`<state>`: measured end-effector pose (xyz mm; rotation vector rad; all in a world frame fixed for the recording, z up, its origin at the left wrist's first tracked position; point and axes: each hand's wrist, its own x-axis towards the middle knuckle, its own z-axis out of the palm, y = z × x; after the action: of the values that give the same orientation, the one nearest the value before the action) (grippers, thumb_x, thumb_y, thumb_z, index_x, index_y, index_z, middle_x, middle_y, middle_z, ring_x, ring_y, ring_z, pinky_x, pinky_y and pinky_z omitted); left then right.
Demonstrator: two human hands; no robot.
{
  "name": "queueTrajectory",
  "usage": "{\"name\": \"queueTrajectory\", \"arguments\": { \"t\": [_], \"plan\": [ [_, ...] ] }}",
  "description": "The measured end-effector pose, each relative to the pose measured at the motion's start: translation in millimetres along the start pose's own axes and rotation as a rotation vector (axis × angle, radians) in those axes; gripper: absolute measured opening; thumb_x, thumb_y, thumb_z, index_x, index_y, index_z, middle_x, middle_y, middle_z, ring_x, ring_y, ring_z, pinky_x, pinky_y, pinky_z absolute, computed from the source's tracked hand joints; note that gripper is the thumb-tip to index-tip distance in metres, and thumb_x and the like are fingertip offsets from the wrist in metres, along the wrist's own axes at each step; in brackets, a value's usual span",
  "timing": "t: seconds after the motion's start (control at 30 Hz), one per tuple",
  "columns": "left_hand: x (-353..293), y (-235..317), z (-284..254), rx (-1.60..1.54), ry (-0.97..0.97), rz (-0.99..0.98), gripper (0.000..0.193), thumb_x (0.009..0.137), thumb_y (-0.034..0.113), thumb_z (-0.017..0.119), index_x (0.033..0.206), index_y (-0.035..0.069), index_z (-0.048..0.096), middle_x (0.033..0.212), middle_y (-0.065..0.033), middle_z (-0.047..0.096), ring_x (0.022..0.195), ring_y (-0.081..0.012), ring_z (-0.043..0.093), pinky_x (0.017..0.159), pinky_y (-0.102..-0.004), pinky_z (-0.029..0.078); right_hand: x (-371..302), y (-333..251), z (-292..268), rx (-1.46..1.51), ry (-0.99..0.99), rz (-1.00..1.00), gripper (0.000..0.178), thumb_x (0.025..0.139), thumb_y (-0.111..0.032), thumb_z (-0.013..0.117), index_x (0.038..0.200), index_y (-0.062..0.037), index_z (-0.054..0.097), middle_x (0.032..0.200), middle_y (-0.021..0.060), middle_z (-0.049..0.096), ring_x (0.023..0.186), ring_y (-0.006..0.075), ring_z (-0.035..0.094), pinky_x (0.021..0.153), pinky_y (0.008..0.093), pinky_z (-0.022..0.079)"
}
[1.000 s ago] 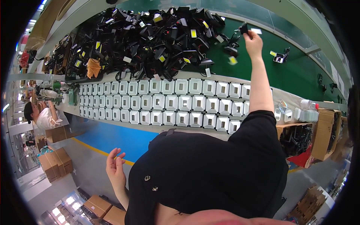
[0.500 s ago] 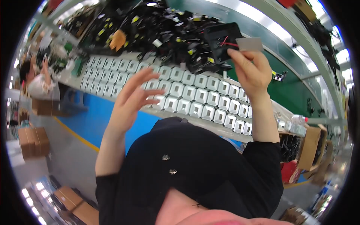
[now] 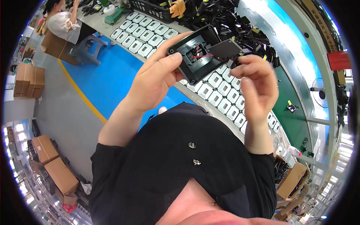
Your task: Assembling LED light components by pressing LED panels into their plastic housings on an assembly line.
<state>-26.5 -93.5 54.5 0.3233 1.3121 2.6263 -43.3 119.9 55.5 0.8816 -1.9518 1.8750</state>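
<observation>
Fingers of the left hand [image 3: 154, 78] grip a black housing [image 3: 201, 65] by its left side, thumb on the near-left rim. The housing is held up in front of the person's chest, tilted, its open face turned toward the wearer. It looks nearly square, so its long axis is hard to tell; one pair of edges slants from near left to far right. Red wires [image 3: 204, 56] run inside it, toward a flat grey plate [image 3: 225, 48] that juts past its right edge. Just beside the plate, the right hand [image 3: 259, 84] is loosely curled, thumb apart from the fingers; contact is unclear. Beyond are rows of white frames [image 3: 205, 91], a far pile of black parts [image 3: 262, 39] and, far left, a seated co-worker [image 3: 64, 28].
</observation>
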Motion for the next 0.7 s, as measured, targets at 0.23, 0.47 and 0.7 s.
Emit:
{"name": "queueTrajectory", "arguments": {
  "t": [0.23,0.47,0.7],
  "plan": [
    [-14.3,4.4,-10.3,0.533,0.110,0.218,0.043,0.091,0.013,0.041,0.131,0.000,0.035,0.099,-0.0032,0.049,0.082,-0.0065,0.042,0.073,-0.0207,0.037,30.2,-8.7,29.7,0.223,-0.239,0.448,0.027,0.089,-0.023,0.055,0.102,-0.0007,0.060,0.080,0.0045,0.060,0.069,0.0086,0.057,0.061,0.0214,0.044],
    [-13.3,5.1,-7.9,0.532,0.157,0.290,0.037,0.092,0.012,0.040,0.126,-0.002,0.039,0.106,-0.0079,0.052,0.094,-0.0102,0.049,0.083,-0.0231,0.040,36.6,-5.5,42.6,-0.583,-0.251,-0.185,0.019,0.070,-0.001,0.069,0.087,-0.0045,0.063,0.083,0.0070,0.062,0.074,0.0215,0.062,0.062,0.0287,0.050],
    [-3.1,2.8,-1.6,0.333,0.198,0.239,0.031,0.091,0.016,0.050,0.116,-0.002,0.045,0.102,-0.0078,0.055,0.093,-0.0092,0.052,0.081,-0.0230,0.044,43.7,-15.7,34.0,-0.878,-0.320,-0.350,0.026,0.062,0.001,0.072,0.086,-0.0083,0.065,0.087,0.0037,0.060,0.082,0.0203,0.057,0.069,0.0296,0.046]
  ]
}}
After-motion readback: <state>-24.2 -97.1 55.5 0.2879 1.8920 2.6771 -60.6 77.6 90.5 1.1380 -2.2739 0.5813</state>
